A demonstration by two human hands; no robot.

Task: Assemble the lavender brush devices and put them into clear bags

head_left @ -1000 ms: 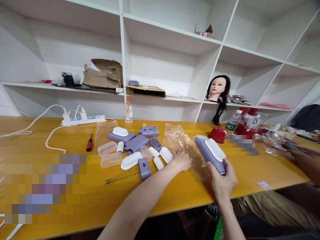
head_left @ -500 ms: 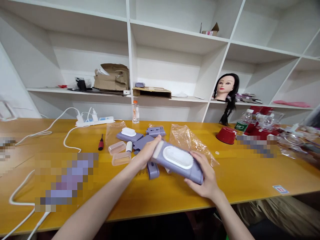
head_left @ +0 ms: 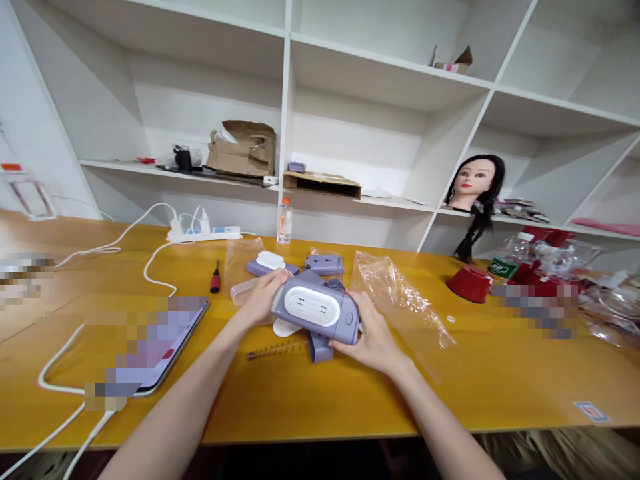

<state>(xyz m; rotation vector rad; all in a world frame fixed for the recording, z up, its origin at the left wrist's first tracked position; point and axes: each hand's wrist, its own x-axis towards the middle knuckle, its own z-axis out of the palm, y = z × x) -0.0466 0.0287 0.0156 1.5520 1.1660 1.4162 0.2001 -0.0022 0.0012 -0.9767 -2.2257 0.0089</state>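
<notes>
Both my hands hold a purple plastic case [head_left: 345, 308] with a white, dotted oval panel on its face, level above the table. My left hand [head_left: 267, 293] grips its left end. Around the right end, beside a small oval button, my right hand [head_left: 375, 330] is closed. Below the case lie a coil spring [head_left: 275, 350], a white oval piece [head_left: 286, 327] and a purple curved part [head_left: 321, 350]. Behind it are a purple part with a white oval top [head_left: 271, 261] and a ribbed purple part [head_left: 324, 264]. The case partly hides a clear plastic tray [head_left: 242, 292].
A red-handled screwdriver [head_left: 215, 280] lies left of the parts. Nearer me is a pixelated tablet or phone [head_left: 170, 353] with white cables. A crinkled plastic bag [head_left: 395, 293] and a red cup [head_left: 469, 284] are to the right. A bottle [head_left: 285, 223] stands by the shelf.
The case has turned more level and shifted left, showing its oval panel more squarely. The spring and white oval piece now show below it. The view has swung slightly left.
</notes>
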